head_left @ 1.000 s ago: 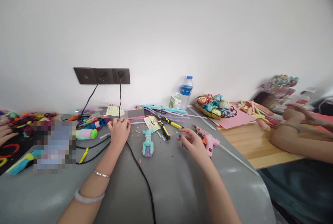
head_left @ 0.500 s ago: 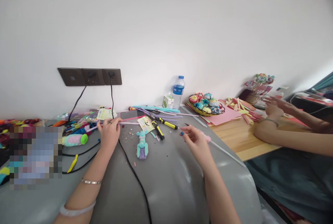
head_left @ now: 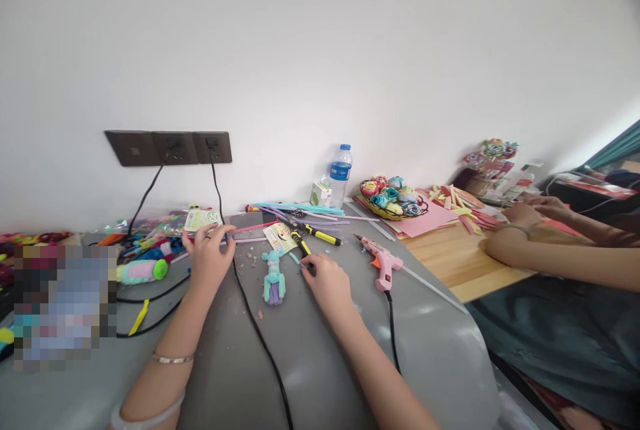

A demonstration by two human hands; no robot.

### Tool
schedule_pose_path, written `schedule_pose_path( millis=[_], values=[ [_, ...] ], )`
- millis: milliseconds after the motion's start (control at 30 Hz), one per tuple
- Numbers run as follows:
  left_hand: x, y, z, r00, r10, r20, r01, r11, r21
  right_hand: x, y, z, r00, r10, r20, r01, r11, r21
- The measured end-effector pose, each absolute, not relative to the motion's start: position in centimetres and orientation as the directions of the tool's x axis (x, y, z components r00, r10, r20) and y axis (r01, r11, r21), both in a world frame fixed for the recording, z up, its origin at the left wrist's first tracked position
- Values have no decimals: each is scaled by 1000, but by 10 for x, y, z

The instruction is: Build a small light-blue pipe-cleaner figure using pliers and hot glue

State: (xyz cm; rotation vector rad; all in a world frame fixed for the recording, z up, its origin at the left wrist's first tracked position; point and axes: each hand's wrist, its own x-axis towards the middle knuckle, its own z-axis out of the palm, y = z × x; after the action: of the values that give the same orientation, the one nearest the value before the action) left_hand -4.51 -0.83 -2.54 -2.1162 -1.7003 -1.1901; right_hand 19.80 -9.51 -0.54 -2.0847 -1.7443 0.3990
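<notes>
My left hand is above the back left of the table, thumb and fingers pinched together. What is between them is too small to make out; a pink pipe cleaner lies just beside the fingertips. My right hand is closed on one handle of the yellow-and-black pliers, whose other handle points right. Between my hands lies a small turquoise and purple fuzzy figure. Farther right, a pink glue gun rests on the table with a glue stick out of its back.
Black cables cross the grey table. Pipe cleaners, a water bottle and a basket of paper flowers stand or lie along the wall. At right, another person's arms rest over a wooden table.
My right hand has left its place by the glue gun, moved left and taken hold of a pliers handle. My left hand stays nearly where it was. The other person's hands have lowered.
</notes>
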Motion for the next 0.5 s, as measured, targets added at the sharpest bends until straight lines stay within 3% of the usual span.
schedule_pose_path(
  millis=[300, 500],
  values=[
    [-44, -9, -27, 74, 686, 724, 838, -436, 328, 204, -98, -11, 113, 989, 97, 893, -58, -446],
    [-28, -22, -17, 294, 628, 720, 636, -691, 343, 219, -100, -10, 46, 969, 244, 684, 147, -714]
  ],
)
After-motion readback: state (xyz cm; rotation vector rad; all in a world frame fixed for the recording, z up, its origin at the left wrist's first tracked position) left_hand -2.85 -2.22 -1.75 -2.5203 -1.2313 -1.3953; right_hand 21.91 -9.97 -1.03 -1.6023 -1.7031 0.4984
